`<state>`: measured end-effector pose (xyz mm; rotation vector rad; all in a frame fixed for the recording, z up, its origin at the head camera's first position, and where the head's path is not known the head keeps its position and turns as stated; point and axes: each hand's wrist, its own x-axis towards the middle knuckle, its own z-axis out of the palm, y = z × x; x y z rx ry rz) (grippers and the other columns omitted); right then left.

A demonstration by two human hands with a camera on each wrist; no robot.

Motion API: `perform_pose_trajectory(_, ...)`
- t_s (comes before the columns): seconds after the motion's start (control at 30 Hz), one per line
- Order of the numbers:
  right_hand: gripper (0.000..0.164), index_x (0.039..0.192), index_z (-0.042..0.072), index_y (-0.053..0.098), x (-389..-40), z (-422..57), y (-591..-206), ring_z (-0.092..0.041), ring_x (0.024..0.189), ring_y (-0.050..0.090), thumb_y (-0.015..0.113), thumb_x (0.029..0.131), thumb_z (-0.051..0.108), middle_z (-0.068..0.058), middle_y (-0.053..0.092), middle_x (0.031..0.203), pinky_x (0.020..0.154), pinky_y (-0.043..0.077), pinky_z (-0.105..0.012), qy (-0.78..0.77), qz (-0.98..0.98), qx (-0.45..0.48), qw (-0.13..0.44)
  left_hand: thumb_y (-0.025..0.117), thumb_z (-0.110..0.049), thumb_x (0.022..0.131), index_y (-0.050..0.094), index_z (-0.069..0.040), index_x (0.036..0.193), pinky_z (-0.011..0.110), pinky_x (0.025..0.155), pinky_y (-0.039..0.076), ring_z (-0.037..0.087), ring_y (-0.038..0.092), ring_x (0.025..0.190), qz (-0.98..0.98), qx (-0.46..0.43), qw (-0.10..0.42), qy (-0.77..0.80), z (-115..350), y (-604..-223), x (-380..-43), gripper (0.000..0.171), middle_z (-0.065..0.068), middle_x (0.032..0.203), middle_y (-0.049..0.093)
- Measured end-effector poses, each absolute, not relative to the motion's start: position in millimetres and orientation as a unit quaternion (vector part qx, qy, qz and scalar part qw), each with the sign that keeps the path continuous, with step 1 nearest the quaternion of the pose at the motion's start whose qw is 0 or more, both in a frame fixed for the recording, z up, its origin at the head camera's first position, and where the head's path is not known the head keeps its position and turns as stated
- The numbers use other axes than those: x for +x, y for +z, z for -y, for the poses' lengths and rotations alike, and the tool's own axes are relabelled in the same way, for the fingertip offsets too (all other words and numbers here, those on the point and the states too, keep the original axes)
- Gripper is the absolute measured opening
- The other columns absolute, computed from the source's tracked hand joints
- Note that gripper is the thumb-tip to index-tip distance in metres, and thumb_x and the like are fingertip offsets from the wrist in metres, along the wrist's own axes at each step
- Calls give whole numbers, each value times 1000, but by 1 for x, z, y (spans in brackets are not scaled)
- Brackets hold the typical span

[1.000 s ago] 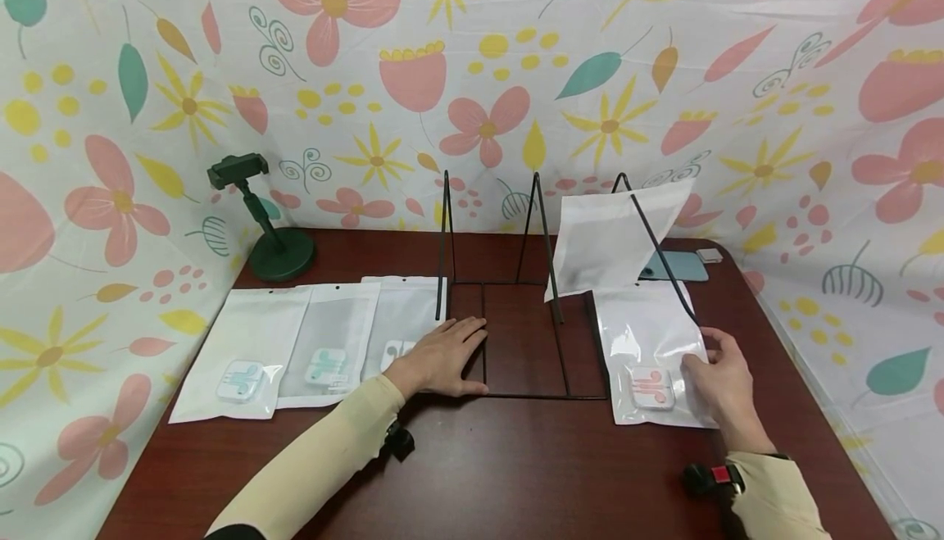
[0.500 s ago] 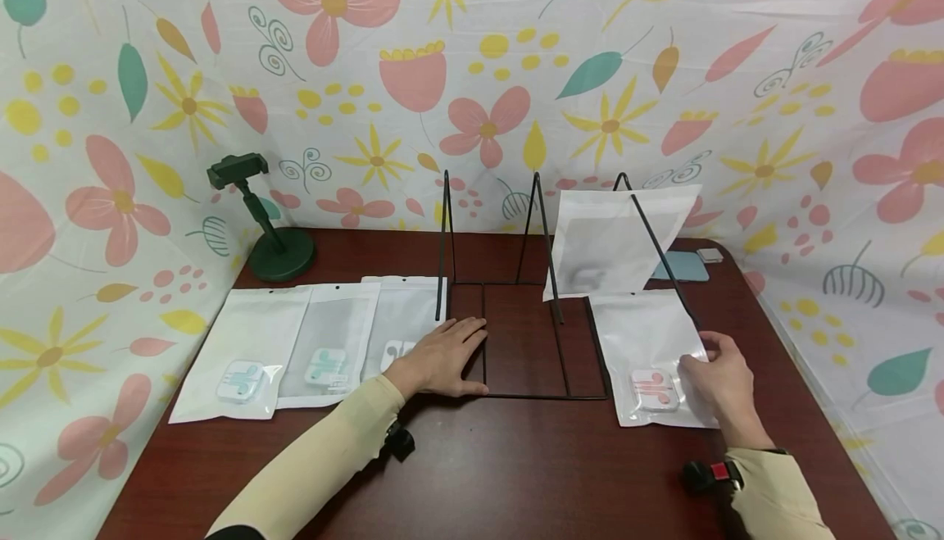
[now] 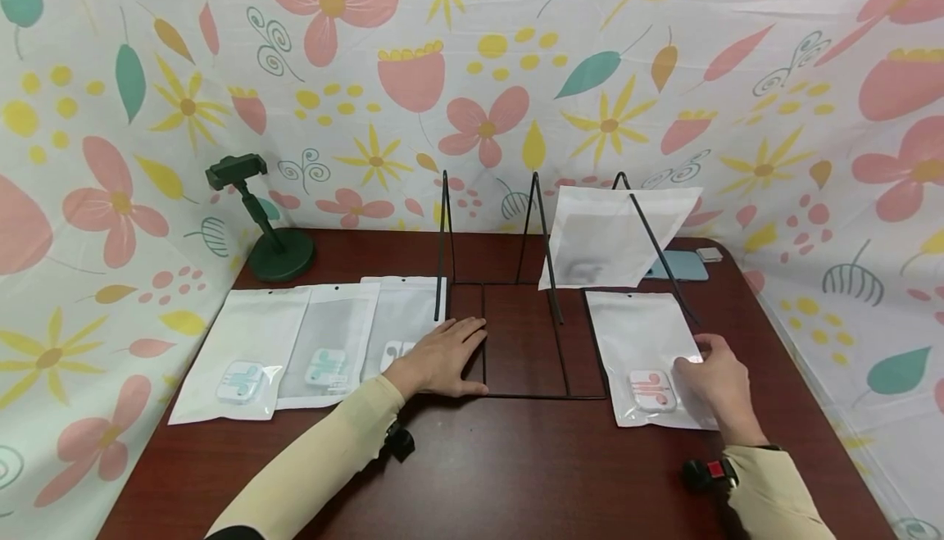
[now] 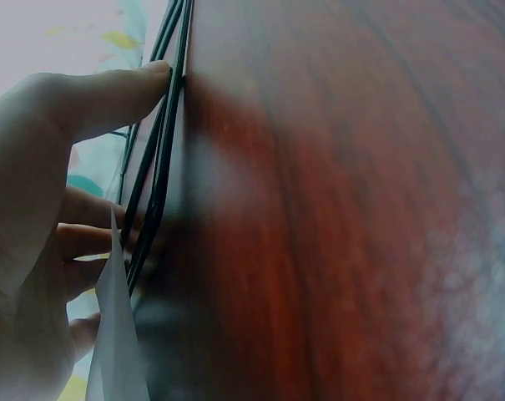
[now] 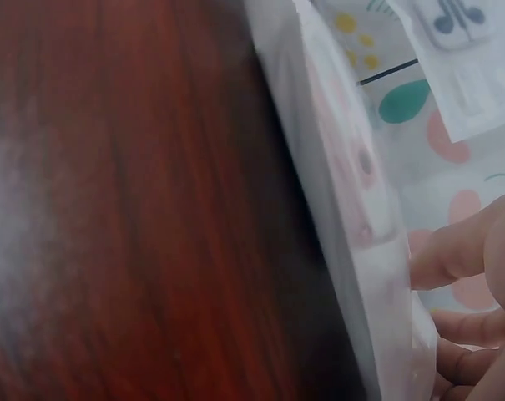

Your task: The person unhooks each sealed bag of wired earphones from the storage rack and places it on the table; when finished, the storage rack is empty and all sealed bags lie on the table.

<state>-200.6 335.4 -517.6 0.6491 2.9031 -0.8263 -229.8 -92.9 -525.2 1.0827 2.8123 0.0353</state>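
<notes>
My left hand (image 3: 440,357) lies with fingers spread on the left part of a black wire rack (image 3: 516,397). In the left wrist view its thumb (image 4: 123,98) touches the rack's wire. At the rack's right side, my right hand (image 3: 719,387) pinches the right edge of a white plastic pouch (image 3: 637,327) with its thumb in front. The pouch holds a small case of pink earphones (image 3: 652,391) and lies just right of the rack base. Another white pouch (image 3: 615,233) hangs tilted at the rack's right upright, a dark shape showing through it.
Several similar pouches with earphone cases (image 3: 242,382) lie overlapping at the left of the dark wooden table (image 3: 516,474). A green phone stand (image 3: 282,253) stands at the back left. A light blue phone (image 3: 682,265) and a small white item (image 3: 710,255) lie at the back right.
The hanging pouch has swung and its lower edge has risen a little. The pouch in my right hand has shifted slightly left, with the hand. My left hand has stayed still.
</notes>
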Motion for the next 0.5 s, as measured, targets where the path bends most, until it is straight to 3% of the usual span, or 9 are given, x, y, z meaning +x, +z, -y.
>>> perform_pose_trajectory(0.27, 58, 125, -6, 41, -201, -335, -521, -41, 91, 48, 58, 77, 23, -29, 49, 106, 70, 40, -51, -232, -954, 189, -1, 40, -79, 73, 29, -10, 143, 42, 113, 17, 22, 17, 140, -930, 363, 59, 10, 94, -527, -231, 99, 6, 152, 20)
perform_pose_trajectory(0.5, 59, 126, -6, 41, -199, -335, -522, -42, 94, 44, 54, 80, 27, -29, 44, 110, 70, 40, -54, -225, -955, 194, 15, 38, -80, 73, 28, -11, 144, 42, 113, 17, 22, 16, 140, -930, 362, 63, 9, 94, -527, -230, 99, 6, 152, 19)
